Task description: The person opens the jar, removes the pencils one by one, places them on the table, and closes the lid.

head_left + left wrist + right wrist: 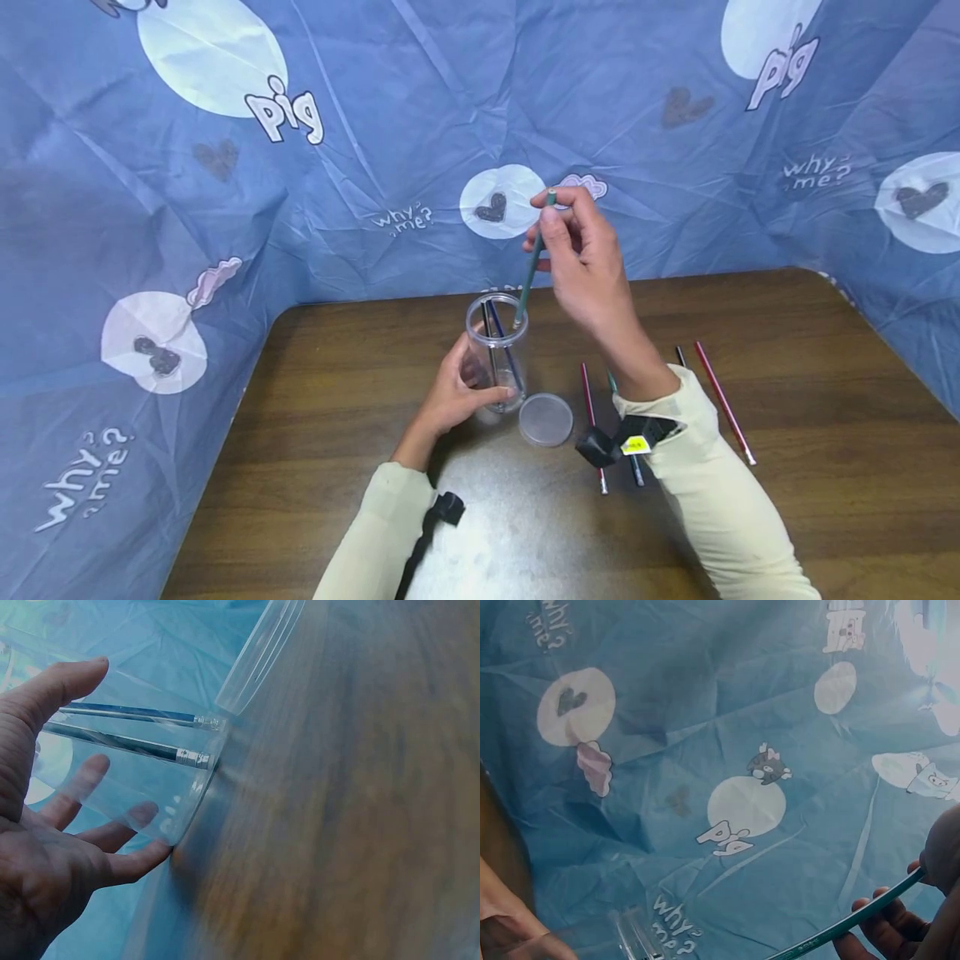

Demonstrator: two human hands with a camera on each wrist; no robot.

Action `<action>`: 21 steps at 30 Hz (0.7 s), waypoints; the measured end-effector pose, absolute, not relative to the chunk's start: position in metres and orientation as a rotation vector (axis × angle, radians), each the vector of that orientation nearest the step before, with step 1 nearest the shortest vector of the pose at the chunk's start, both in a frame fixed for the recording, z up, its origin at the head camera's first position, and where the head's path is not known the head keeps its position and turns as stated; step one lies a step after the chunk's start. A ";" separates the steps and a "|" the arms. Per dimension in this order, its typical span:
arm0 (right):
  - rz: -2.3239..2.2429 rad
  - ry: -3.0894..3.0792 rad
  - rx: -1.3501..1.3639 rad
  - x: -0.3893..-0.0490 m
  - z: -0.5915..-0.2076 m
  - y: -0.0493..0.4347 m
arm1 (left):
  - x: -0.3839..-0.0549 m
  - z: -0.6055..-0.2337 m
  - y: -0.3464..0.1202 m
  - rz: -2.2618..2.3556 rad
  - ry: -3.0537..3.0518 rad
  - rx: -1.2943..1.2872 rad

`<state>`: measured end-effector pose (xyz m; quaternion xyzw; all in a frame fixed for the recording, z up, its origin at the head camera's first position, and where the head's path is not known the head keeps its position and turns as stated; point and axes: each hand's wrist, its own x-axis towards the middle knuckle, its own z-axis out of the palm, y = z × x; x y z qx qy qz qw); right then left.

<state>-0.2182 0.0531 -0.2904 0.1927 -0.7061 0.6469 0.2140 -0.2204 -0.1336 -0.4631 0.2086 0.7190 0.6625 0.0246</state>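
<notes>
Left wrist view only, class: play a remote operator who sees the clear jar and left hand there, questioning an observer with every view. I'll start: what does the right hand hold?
Observer: The right hand pinches a green pencil.
Operator: Where is that pencil's lower end?
Observer: In the head view, it is at the mouth of the clear jar.
Operator: What lies beyond the lid, to its right in the head view?
Observer: Two red pencils, among others, on the table.

A printed blue cloth (420,125) hangs behind the wooden table (285,467).
</notes>
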 end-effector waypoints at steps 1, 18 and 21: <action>1.793 -1.948 0.534 -0.217 -0.291 0.054 | -0.220 -0.463 -0.134 2.047 2.227 0.639; 1.839 -1.680 0.495 -0.209 -0.286 0.087 | -0.220 -0.462 -0.133 2.032 2.245 0.606; 1.830 -1.695 0.475 -0.208 -0.289 0.093 | -0.220 -0.463 -0.133 2.039 2.242 0.596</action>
